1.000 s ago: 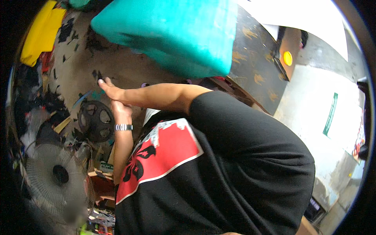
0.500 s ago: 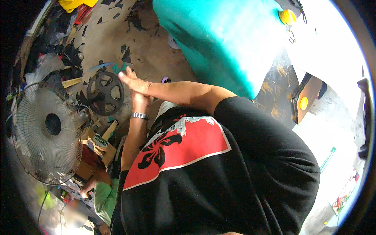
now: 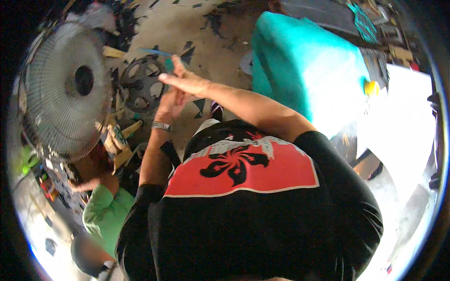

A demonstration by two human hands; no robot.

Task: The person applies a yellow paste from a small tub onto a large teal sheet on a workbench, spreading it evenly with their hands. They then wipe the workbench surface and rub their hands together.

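Observation:
My right hand [image 3: 186, 83] lies across my left hand [image 3: 169, 105], the two touching in front of my waist. The fingers of both look stretched out, and no object shows between the palms. Much of the left hand's upper part is hidden under the right. A metal-banded watch [image 3: 161, 126] is on my left wrist. Just beyond the hands, to the left, stands a dark spoked base [image 3: 140, 84], apart from them as far as I can tell.
A large pedestal fan [image 3: 70, 89] stands at the left. Below it a person in a green shirt [image 3: 105, 218] reaches toward clutter. Teal sheeting [image 3: 300, 65] covers a surface at right, with a yellow roll [image 3: 371, 88] at its edge. Dark scraps [image 3: 188, 54] litter the floor.
The view has swung, so the fan sits higher and the teal sheeting farther right. My hands stay together, with the fingertips slightly shifted against each other.

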